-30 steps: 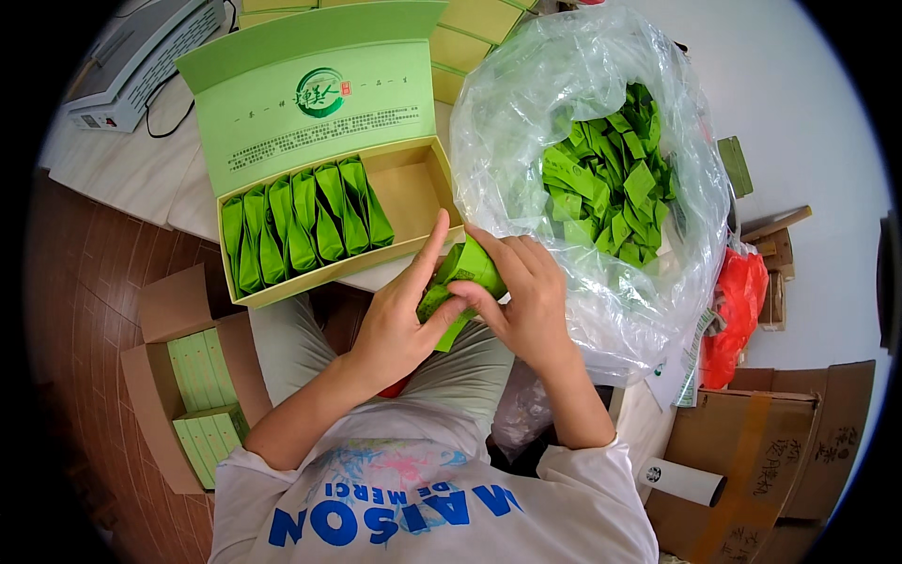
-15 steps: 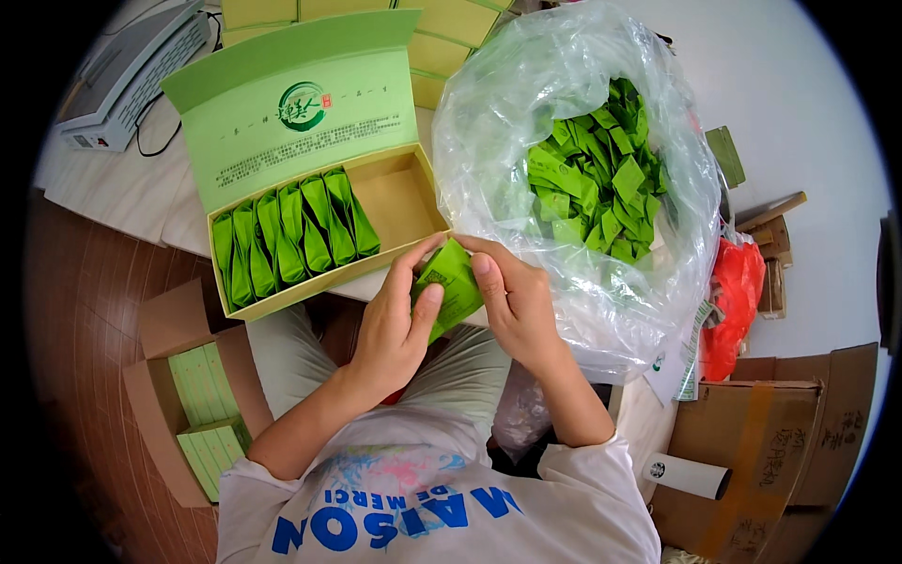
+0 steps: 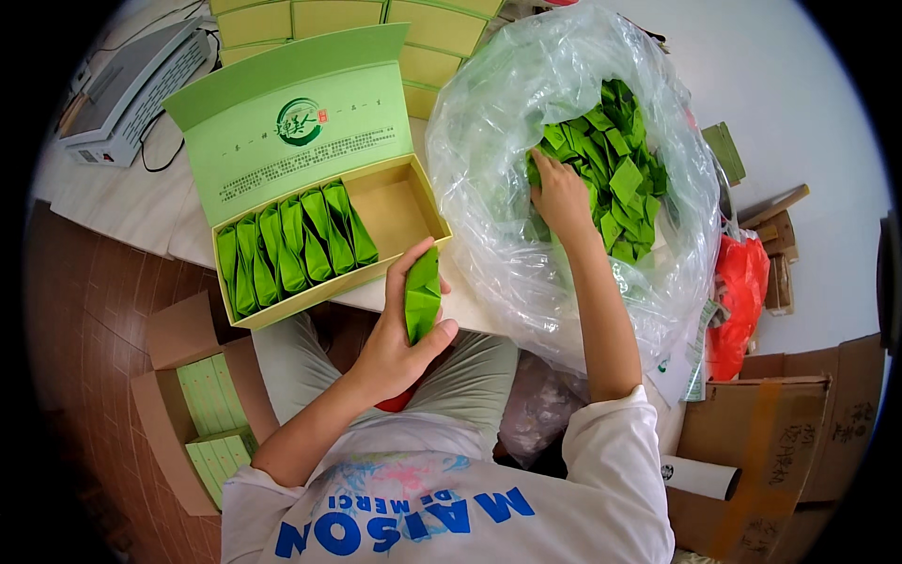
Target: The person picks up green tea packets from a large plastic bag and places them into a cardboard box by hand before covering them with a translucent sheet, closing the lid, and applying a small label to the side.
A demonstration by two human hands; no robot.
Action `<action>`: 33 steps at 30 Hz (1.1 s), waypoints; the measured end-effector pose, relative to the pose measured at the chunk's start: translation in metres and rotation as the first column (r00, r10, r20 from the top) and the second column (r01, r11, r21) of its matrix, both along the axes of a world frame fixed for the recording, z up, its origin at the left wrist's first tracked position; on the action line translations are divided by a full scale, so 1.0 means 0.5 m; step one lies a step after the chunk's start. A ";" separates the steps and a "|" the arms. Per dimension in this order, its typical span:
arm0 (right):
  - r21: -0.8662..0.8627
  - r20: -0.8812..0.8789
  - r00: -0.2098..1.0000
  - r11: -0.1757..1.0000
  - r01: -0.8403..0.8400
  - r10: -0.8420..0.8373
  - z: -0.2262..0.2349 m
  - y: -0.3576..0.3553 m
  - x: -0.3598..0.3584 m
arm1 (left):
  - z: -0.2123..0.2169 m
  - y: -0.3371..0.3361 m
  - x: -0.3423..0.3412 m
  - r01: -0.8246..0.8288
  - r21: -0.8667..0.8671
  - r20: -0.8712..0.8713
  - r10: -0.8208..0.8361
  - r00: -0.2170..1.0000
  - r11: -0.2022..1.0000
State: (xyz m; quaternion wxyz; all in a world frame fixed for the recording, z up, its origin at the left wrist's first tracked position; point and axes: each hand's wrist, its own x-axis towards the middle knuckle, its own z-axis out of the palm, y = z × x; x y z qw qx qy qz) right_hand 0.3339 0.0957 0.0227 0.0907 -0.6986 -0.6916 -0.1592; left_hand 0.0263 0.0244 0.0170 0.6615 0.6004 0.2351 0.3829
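White tabletop (image 3: 122, 211) carried an open green gift box (image 3: 319, 240) part-filled with sachets. Left hand (image 3: 399, 329) gripped a small stack of green sachets (image 3: 422, 293), fingers closed around it. Right hand (image 3: 561, 197), fingers spread, dug among loose sachets (image 3: 625, 179) inside the clear plastic bag (image 3: 489, 141).

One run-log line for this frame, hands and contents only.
left hand: holds green packets | right hand: inside clear bag on loose packets | gift box: open, partly filled
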 end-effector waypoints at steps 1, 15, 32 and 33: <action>0.006 -0.051 0.995 0.996 0.084 -0.084 0.004 -0.006 -0.003 | -0.003 0.001 0.000 0.044 -0.051 0.058 -0.041 0.997 0.998; 0.468 -0.310 0.949 0.877 0.105 0.052 0.136 -0.210 -0.169 | -0.001 0.044 0.008 0.323 -0.500 0.351 -0.154 0.924 0.803; 0.128 -0.538 0.646 0.810 -0.572 0.541 0.089 -0.243 -0.283 | -0.002 0.045 -0.026 0.567 -0.680 0.597 -0.098 0.796 0.466; 0.127 -0.538 0.647 0.811 -0.571 0.540 0.089 -0.244 -0.284 | -0.005 0.041 -0.027 0.570 -0.692 0.598 -0.090 0.796 0.443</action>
